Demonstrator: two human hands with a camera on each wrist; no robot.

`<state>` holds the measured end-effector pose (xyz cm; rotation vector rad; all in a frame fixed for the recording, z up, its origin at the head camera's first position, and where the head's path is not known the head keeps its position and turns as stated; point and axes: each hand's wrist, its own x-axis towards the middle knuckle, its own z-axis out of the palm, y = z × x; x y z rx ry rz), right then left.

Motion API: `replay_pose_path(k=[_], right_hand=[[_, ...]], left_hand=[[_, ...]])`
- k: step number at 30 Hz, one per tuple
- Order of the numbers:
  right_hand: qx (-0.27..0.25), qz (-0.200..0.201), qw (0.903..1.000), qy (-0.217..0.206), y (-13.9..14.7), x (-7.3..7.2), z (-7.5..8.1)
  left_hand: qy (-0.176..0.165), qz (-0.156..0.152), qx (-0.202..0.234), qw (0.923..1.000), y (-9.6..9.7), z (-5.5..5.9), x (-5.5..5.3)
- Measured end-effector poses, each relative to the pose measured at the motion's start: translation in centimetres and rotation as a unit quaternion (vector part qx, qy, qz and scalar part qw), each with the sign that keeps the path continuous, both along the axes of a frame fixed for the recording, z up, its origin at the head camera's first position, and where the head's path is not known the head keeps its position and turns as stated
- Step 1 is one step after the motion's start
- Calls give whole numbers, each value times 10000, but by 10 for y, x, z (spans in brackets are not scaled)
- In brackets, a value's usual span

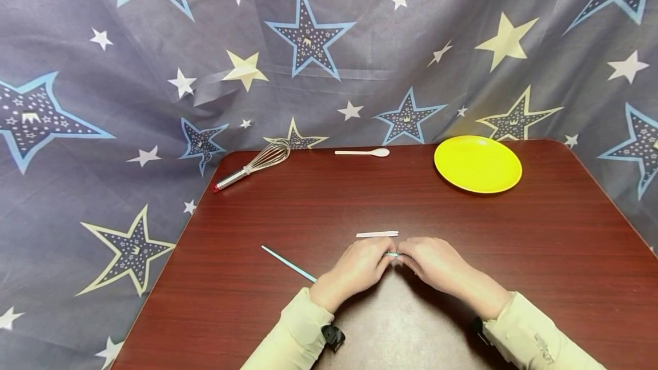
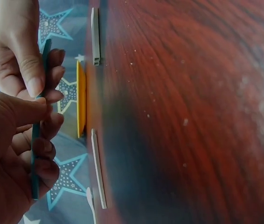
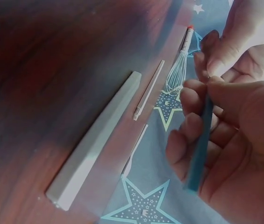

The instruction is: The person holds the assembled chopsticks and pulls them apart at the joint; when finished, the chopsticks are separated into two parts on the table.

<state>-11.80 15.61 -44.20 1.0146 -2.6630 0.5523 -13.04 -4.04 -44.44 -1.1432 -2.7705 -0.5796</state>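
Observation:
In front of me both hands meet over the table, fingertips close together. My left hand (image 1: 354,264) grips one end of a slim blue chopstick (image 2: 35,163), which lies along its curled fingers. My right hand (image 1: 439,264) pinches the other end (image 3: 201,154) between thumb and fingers. Fingertips cover the middle, so I cannot tell whether it is one piece or two joined. Another light blue chopstick (image 1: 289,263) lies at the left, partly behind my left wrist. Just beyond the hands are white chopstick pieces (image 1: 377,234); a pale piece (image 3: 94,144) shows close up in the right wrist view.
A whisk (image 1: 257,163) lies at the table's back left corner. Along the back edge is a white spoon (image 1: 362,153). The yellow plate (image 1: 478,164) sits at the back right. A star-patterned curtain (image 1: 329,61) hangs behind the dark red table (image 1: 205,301).

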Motion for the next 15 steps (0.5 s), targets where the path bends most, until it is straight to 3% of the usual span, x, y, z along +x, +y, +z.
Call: replay_pose_path(k=[7,15], right_hand=[[-42,-48,9999,101,-1,0,0],[168,-139,9996,-199,0,3,4]], left_hand=[[266,51,-474,9985,1,-2,1],[233,-8,-320,9992,1,-3,1]])
